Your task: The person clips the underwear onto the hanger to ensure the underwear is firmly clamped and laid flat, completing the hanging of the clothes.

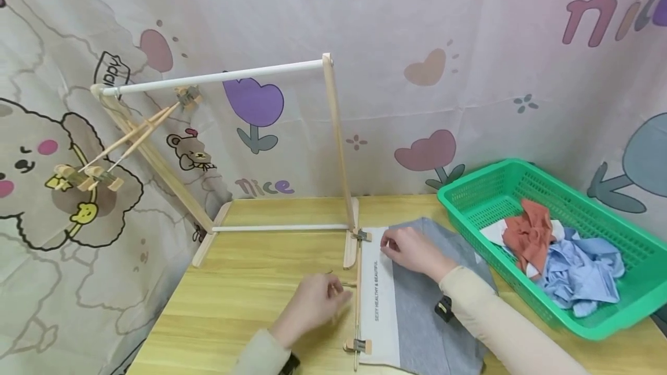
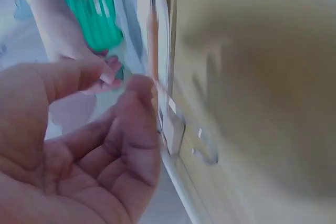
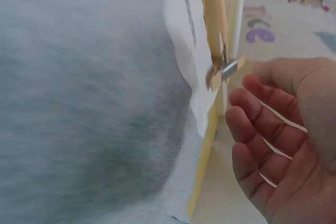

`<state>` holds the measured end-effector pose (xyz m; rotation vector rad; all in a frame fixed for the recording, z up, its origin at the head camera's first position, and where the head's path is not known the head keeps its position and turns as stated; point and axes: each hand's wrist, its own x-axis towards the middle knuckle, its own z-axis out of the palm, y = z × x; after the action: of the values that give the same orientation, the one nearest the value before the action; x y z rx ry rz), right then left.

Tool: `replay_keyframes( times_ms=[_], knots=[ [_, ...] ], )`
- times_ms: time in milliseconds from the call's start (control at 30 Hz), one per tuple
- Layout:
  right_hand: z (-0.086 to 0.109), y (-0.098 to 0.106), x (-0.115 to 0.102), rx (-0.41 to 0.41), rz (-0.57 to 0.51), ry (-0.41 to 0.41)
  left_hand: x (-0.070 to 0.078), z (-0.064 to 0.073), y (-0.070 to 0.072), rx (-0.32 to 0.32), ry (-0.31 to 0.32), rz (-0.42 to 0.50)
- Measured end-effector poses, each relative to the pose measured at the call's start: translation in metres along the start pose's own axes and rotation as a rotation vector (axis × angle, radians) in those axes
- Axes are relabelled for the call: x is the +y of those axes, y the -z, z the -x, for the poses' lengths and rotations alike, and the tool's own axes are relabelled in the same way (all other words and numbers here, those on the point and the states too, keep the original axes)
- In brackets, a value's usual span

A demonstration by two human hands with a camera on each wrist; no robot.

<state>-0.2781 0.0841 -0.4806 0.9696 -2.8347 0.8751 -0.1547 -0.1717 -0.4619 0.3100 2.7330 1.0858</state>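
A grey garment [image 1: 427,311] with a white printed band [image 1: 378,305] lies on the table. Along the band runs a wooden clip hanger [image 1: 358,300], whose far clip [image 1: 361,235] and near clip [image 1: 358,346] grip the band's two ends. My left hand [image 1: 316,305] is left of the hanger, fingers loosely curled beside the bar, thumb apart from them; the metal hook [image 2: 207,153] shows past the fingertips in the left wrist view. Above the garment hovers my right hand [image 1: 414,250], its loosely bent fingers [image 3: 244,121] holding nothing, near the far clip [image 3: 227,74].
A wooden rack [image 1: 339,132] with white rods stands at the back left. From its upper rod [image 1: 219,77] hangs another clip hanger [image 1: 138,135]. On the right, a green basket [image 1: 461,221] contains rust-coloured [image 1: 528,236] and light blue clothes [image 1: 586,268].
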Motion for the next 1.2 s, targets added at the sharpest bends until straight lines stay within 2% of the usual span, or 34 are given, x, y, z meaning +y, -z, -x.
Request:
replay_keyframes(
  times_ms=[100, 233, 300, 433, 633, 867, 1067, 1200],
  knots=[
    [-0.022, 0.0, 0.003, -0.008, 0.014, -0.057, -0.002, -0.039, 0.009, 0.072, 0.024, 0.011],
    [-0.046, -0.007, 0.006, -0.007, 0.067, -0.102, -0.006, -0.083, 0.008, 0.226, 0.034, -0.066],
    [-0.054, -0.013, 0.009, -0.005, 0.1, -0.103, -0.007, -0.099, 0.003, 0.284, 0.037, -0.093],
    [-0.064, -0.024, 0.013, -0.01, 0.126, -0.113, -0.008, -0.118, -0.008, 0.351, 0.069, -0.065],
    [-0.073, -0.032, 0.014, 0.004, 0.103, -0.15, -0.01, -0.133, -0.018, 0.396, 0.137, 0.028],
    [-0.078, -0.038, 0.018, 0.016, 0.097, -0.143, -0.014, -0.14, -0.022, 0.425, 0.185, 0.133],
    [-0.075, -0.037, 0.022, 0.001, -0.007, -0.168, -0.014, -0.135, -0.019, 0.389, 0.217, 0.228],
    [-0.073, -0.033, 0.023, -0.005, -0.077, -0.128, -0.01, -0.128, -0.01, 0.363, 0.21, 0.247]
  ],
)
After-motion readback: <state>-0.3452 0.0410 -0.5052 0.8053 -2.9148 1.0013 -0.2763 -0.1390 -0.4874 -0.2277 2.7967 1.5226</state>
